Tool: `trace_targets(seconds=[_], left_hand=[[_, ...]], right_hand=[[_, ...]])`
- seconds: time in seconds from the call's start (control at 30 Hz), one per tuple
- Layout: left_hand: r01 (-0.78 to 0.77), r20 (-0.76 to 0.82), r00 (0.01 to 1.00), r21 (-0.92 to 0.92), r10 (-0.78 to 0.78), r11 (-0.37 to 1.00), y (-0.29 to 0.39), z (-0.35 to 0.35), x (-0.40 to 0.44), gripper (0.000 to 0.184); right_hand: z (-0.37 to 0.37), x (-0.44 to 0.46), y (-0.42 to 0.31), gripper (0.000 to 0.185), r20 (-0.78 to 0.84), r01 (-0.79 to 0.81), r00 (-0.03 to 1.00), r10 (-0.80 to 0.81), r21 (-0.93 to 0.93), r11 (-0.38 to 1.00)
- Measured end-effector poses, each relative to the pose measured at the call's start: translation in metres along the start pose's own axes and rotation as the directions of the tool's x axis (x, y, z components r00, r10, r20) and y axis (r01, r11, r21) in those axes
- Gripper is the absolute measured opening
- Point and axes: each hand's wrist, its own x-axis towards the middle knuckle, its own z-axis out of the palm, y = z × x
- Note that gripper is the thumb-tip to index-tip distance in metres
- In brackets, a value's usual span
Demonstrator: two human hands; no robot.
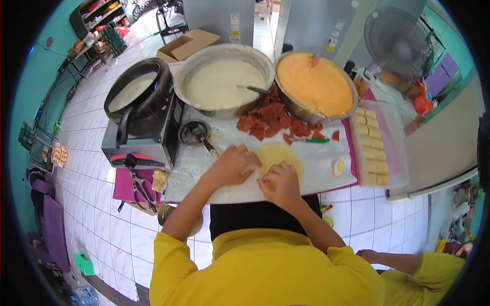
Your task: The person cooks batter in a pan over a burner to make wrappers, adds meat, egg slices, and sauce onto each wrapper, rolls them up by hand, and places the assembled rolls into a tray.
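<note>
Both hands at work over a thin pancake

A thin, pale round pancake (279,152) lies flat on the white-covered tabletop (329,155), close to the edge nearest the person. The left hand (236,166) reaches in at its left side with fingers bent; whether it grasps the edge I cannot tell. The right hand (283,183) is curled over the near part, its fingers around a small orange-brown patch, but a firm grip cannot be made out.

Just beyond the pancake is a pile of reddish-brown pieces (263,121), with a green-handled knife (317,140) beside it. Behind stand a wide bowl (181,89) of pale batter and a metal bowl (305,113) of orange mixture. At the left, a dark pan (161,89) sits on a stove (145,140). To the right lie a cut egg (338,167) and, farther over, a plastic box (397,158) holding pale rolls (372,145).
</note>
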Motion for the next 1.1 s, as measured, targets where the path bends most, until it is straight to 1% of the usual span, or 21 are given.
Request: trace_targets(seconds=[0.03,0.1,0.17,0.2,0.27,0.3,0.37,0.4,0.47,0.5,0.57,0.6,0.7,0.77,0.8,0.87,0.9,0.97,1.0,1.07,1.1], left_hand=[[0.017,-0.011,1.000,-0.031,-0.017,0.999,-0.003,0.002,0.004,0.019],[0.046,-0.036,0.998,-0.082,-0.049,0.996,-0.015,0.004,0.018,0.020],[-0.036,-0.069,0.997,-0.197,0.023,0.980,-0.045,0.021,0.036,0.018],[-0.074,-0.089,0.995,-0.251,0.053,0.965,-0.055,0.028,0.041,0.018],[0.125,0.058,0.992,-0.430,-0.111,0.894,-0.049,0.024,0.053,0.017],[0.227,0.140,0.974,-0.500,-0.180,0.836,-0.044,0.023,0.058,0.018],[0.182,0.100,0.983,-0.504,-0.153,0.844,-0.043,0.031,0.065,0.018],[0.158,0.076,0.987,-0.505,-0.138,0.849,-0.043,0.035,0.068,0.019],[0.068,0.002,0.997,-0.462,-0.076,0.884,-0.045,0.042,0.069,0.018],[0.027,-0.032,0.998,-0.439,-0.045,0.898,-0.044,0.044,0.069,0.018],[0.047,-0.021,0.998,-0.385,-0.059,0.922,-0.045,0.046,0.071,0.019],[0.058,-0.017,0.998,-0.357,-0.068,0.932,-0.041,0.043,0.073,0.020],[-0.007,-0.223,0.975,-0.056,-0.005,0.998,-0.018,0.042,0.078,0.021],[-0.134,-0.263,0.956,0.005,0.130,0.991,-0.008,0.054,0.091,0.021],[-0.197,-0.281,0.939,0.036,0.199,0.980,-0.003,0.060,0.098,0.022],[-0.303,-0.232,0.922,0.070,0.310,0.951,0.006,0.077,0.112,0.019],[-0.354,-0.208,0.908,0.086,0.364,0.931,0.008,0.082,0.116,0.018],[-0.303,-0.028,0.952,0.065,0.306,0.951,0.010,0.076,0.121,0.017],[-0.276,0.064,0.960,0.058,0.272,0.960,0.012,0.071,0.121,0.017],[-0.258,0.003,0.966,0.028,0.258,0.966,0.013,0.058,0.117,0.016],[-0.251,-0.026,0.968,0.013,0.251,0.968,0.012,0.053,0.113,0.016]], right_hand=[[-0.004,-0.003,0.000,0.014,-0.059,0.001,0.998,-0.001,-0.001,1.000],[-0.008,-0.014,0.003,0.014,-0.118,-0.080,0.989,0.085,0.046,0.996],[-0.011,-0.021,0.007,0.011,-0.189,-0.134,0.970,0.152,0.105,0.985],[-0.012,-0.026,0.010,0.010,-0.177,-0.176,0.965,0.191,0.099,0.979],[-0.012,-0.036,0.018,0.007,-0.156,-0.251,0.952,0.262,0.086,0.964],[-0.011,-0.040,0.021,0.007,-0.185,-0.241,0.952,0.242,0.032,0.970],[-0.008,-0.045,0.027,0.012,-0.242,-0.215,0.952,0.190,-0.081,0.973],[-0.007,-0.048,0.029,0.015,-0.231,-0.111,0.969,0.085,-0.102,0.989],[-0.005,-0.060,0.029,0.020,-0.203,0.102,0.971,-0.129,-0.139,0.985],[-0.003,-0.067,0.027,0.022,-0.146,0.143,0.975,-0.168,-0.167,0.976],[0.001,-0.080,0.022,0.025,-0.027,0.226,0.971,-0.236,-0.211,0.951],[0.001,-0.085,0.020,0.025,-0.047,0.208,0.974,-0.223,-0.215,0.954],[-0.002,-0.090,0.019,0.027,-0.119,0.141,0.979,-0.167,-0.200,0.970],[-0.006,-0.091,0.023,0.027,-0.185,0.066,0.978,-0.096,-0.158,0.985],[-0.009,-0.089,0.026,0.027,-0.211,0.009,0.976,-0.045,-0.170,0.985],[-0.016,-0.080,0.034,0.028,-0.266,-0.103,0.963,0.048,-0.195,0.975],[-0.022,-0.071,0.034,0.028,-0.273,-0.176,0.956,0.108,-0.236,0.956],[-0.034,-0.057,0.031,0.028,-0.294,-0.314,0.929,0.223,-0.314,0.896],[-0.036,-0.058,0.033,0.026,-0.271,-0.333,0.930,0.248,-0.340,0.880],[-0.040,-0.059,0.038,0.023,-0.234,-0.369,0.926,0.296,-0.389,0.844],[-0.041,-0.060,0.040,0.022,-0.200,-0.350,0.934,0.298,-0.331,0.876]])
